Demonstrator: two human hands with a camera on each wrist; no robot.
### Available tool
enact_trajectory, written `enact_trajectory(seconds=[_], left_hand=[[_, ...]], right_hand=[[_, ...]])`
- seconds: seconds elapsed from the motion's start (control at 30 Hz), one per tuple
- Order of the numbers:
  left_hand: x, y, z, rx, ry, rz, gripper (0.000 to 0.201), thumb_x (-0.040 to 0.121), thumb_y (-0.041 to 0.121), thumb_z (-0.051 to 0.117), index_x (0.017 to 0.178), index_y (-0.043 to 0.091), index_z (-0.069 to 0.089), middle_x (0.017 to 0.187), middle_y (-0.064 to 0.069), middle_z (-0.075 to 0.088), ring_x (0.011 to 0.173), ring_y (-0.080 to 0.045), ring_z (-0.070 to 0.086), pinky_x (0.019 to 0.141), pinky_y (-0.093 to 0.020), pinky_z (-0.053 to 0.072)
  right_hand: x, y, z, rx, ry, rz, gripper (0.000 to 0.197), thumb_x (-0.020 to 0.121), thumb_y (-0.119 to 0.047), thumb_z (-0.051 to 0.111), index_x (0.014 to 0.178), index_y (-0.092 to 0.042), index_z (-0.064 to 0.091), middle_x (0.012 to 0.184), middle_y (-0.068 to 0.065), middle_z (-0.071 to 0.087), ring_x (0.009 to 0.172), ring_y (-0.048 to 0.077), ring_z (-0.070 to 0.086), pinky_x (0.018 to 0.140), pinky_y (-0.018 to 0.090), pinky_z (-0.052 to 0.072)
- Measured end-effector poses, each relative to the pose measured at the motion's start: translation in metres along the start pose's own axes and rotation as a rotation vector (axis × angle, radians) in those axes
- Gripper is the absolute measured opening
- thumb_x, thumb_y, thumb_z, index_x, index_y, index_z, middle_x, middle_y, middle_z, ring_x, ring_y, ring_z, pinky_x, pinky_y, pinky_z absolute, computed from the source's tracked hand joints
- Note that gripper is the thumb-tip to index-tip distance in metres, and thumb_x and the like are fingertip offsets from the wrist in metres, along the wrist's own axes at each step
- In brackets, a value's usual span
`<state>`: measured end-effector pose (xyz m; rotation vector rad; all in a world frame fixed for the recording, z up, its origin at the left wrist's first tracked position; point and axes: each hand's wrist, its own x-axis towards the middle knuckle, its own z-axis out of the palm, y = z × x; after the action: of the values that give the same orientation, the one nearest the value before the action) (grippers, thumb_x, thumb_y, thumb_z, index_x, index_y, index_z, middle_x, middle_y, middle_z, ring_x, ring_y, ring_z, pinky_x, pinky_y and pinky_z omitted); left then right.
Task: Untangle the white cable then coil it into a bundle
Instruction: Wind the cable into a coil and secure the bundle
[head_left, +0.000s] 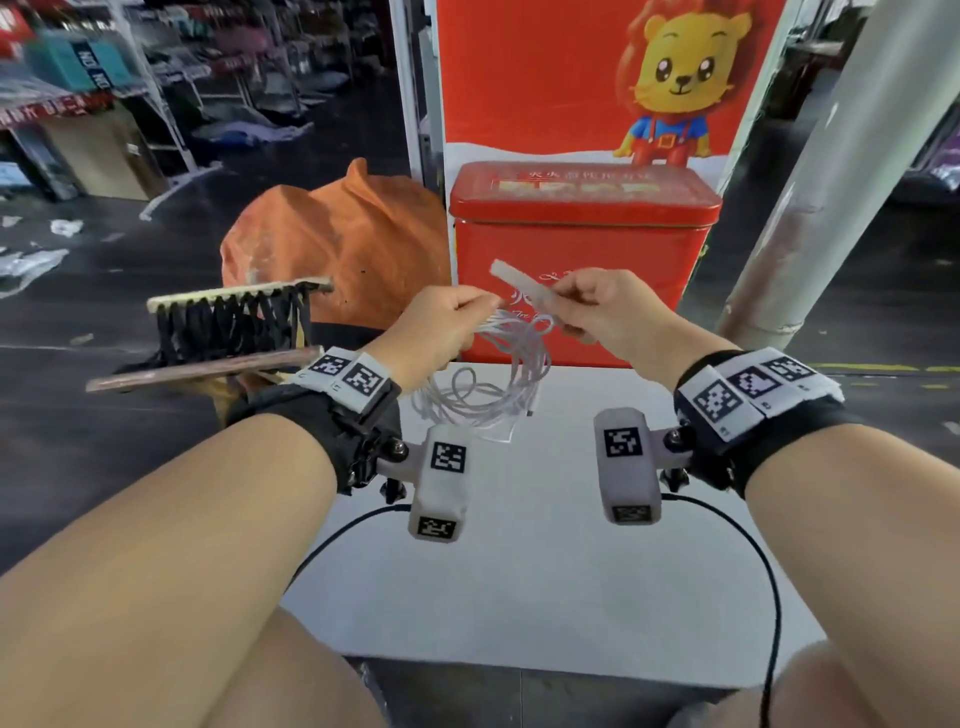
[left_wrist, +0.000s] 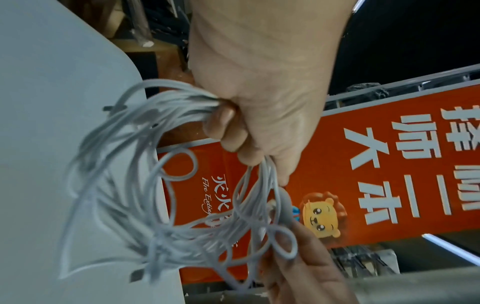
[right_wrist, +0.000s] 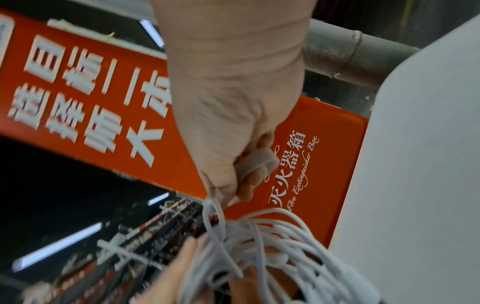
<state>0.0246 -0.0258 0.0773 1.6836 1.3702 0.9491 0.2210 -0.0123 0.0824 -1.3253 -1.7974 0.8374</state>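
Curled left hand (left_wrist: 259, 86) grips looped white cable (left_wrist: 135, 185).

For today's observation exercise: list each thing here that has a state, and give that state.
white cable: looped, hanging from the left hand, above the table.
strap: pinched by the right hand.
left hand: grips the cable.
right hand: holds the strap.
red tin: lid on.

There is one white cable (head_left: 498, 384), one pale strap (head_left: 519, 283) and one red box (head_left: 582, 249). Two hands show, the left hand (head_left: 441, 327) and the right hand (head_left: 602, 306). One orange sack (head_left: 337, 244) sits behind.
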Motion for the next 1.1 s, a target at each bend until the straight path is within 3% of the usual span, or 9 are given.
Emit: enact_trajectory(seconds=[0.07,0.13,0.2,0.3,0.4,0.53,0.67,0.87,1.1], left_hand=[[-0.003,0.004,0.003,0.039,-0.050,-0.027,0.043,0.098,0.032,0.049,0.137,0.016,0.048,0.064,0.007,0.048,0.044,0.000,0.046,0.039,-0.017,0.033],[-0.004,0.010,0.006,0.123,-0.065,0.039,0.052,0.098,0.031,0.049,0.147,0.020,0.034,0.111,-0.004,0.062,0.079,-0.011,0.064,0.060,-0.019,0.050],[-0.004,0.012,0.009,0.226,-0.072,0.150,0.055,0.099,0.027,0.049,0.149,0.021,0.028,0.144,-0.013,0.042,0.106,-0.025,0.057,0.085,-0.028,0.046],[0.002,0.008,0.011,0.366,-0.096,0.206,0.039,0.099,0.027,0.048,0.138,0.021,0.047,0.133,-0.004,0.055,0.107,-0.023,0.057,0.075,-0.026,0.043],[0.005,0.002,0.009,0.404,-0.065,0.190,0.025,0.098,0.029,0.048,0.119,0.019,0.058,0.099,0.006,0.061,0.096,-0.017,0.060,0.070,-0.022,0.043],[0.002,0.003,0.010,0.499,-0.071,0.265,0.039,0.099,0.026,0.045,0.138,0.024,0.047,0.102,0.003,0.066,0.076,-0.014,0.061,0.065,-0.025,0.045],[0.006,-0.002,0.010,0.626,-0.012,0.263,0.036,0.098,0.027,0.041,0.131,0.022,0.054,0.116,-0.004,0.066,0.101,-0.022,0.062,0.085,-0.040,0.050],[0.009,-0.008,0.007,0.615,0.062,0.313,0.029,0.098,0.032,0.042,0.109,0.020,0.067,0.086,-0.002,0.069,0.078,-0.022,0.062,0.069,-0.043,0.051],[0.012,-0.018,-0.020,0.620,0.173,0.252,0.029,0.097,0.022,0.041,0.091,0.010,0.066,0.066,-0.005,0.058,0.059,-0.021,0.049,0.055,-0.034,0.037]], right_hand=[[0.000,0.005,0.003,-0.121,-0.004,-0.048,0.016,0.089,-0.010,0.063,0.103,-0.005,0.069,0.079,-0.001,0.066,0.067,0.008,0.060,0.077,0.030,0.052],[0.002,0.008,0.007,-0.288,-0.028,-0.081,0.021,0.088,-0.006,0.061,0.106,-0.010,0.071,0.093,0.004,0.070,0.084,0.019,0.064,0.085,0.036,0.051],[0.003,0.007,0.009,-0.403,-0.080,-0.090,0.021,0.088,-0.011,0.060,0.103,-0.017,0.073,0.098,0.005,0.072,0.091,0.024,0.064,0.084,0.038,0.051],[0.002,0.006,0.008,-0.395,-0.092,-0.083,0.019,0.090,-0.021,0.059,0.103,-0.023,0.073,0.097,-0.001,0.072,0.087,0.019,0.063,0.079,0.033,0.050],[-0.001,0.002,0.008,-0.373,-0.072,-0.107,0.020,0.091,-0.022,0.058,0.106,-0.023,0.072,0.093,-0.001,0.070,0.078,0.015,0.058,0.069,0.029,0.045],[0.000,0.003,0.010,-0.344,-0.079,-0.108,0.017,0.091,-0.021,0.059,0.102,-0.020,0.073,0.083,-0.005,0.067,0.081,0.015,0.060,0.073,0.028,0.043],[0.003,0.005,0.011,-0.434,-0.011,-0.131,0.014,0.091,-0.021,0.056,0.090,-0.022,0.069,0.076,-0.007,0.062,0.068,0.014,0.053,0.072,0.030,0.039],[-0.004,-0.007,0.014,-0.344,-0.013,-0.207,0.032,0.093,-0.018,0.055,0.125,-0.021,0.059,0.097,-0.010,0.061,0.079,0.011,0.057,0.076,0.024,0.044],[0.000,0.009,-0.006,-0.592,-0.021,-0.006,0.031,0.096,-0.035,0.049,0.078,-0.011,0.058,0.062,-0.001,0.049,0.060,0.020,0.046,0.073,0.032,0.030]])
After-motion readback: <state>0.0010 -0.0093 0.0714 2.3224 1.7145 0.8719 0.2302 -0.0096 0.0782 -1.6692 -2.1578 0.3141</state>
